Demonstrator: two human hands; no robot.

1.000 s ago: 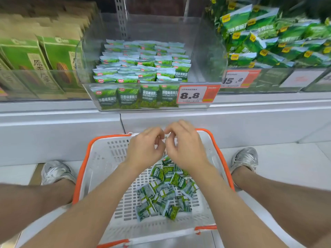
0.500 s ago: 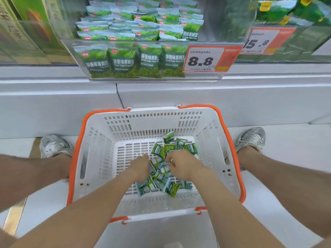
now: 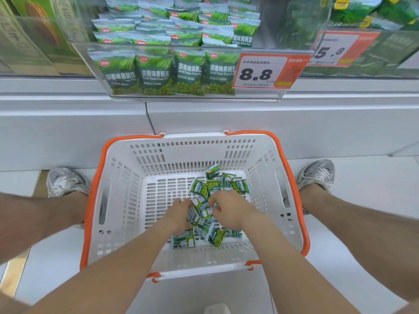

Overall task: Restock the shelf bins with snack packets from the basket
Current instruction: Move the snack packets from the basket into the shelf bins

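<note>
A white basket (image 3: 127,184) with an orange rim stands on the floor between my feet. Several small green snack packets (image 3: 212,185) lie in a loose pile on its bottom. Both hands are down in the pile. My left hand (image 3: 179,215) has its fingers curled round packets at the pile's left side. My right hand (image 3: 229,207) curls over packets (image 3: 201,208) at the middle. Above, a clear shelf bin (image 3: 260,96) holds rows of the same green pea packets (image 3: 158,73), with bare room at its right end.
An 8.8 price tag (image 3: 264,72) hangs on the bin front. A second bin with darker green packs (image 3: 362,12) and a 15.8 tag (image 3: 335,51) sits to the right, boxed goods (image 3: 34,32) to the left. A white shelf base (image 3: 204,118) rises behind the basket.
Both hands dropped from above the basket's far rim down into the packet pile and closed on packets. My view tilted down and nearer to the basket.
</note>
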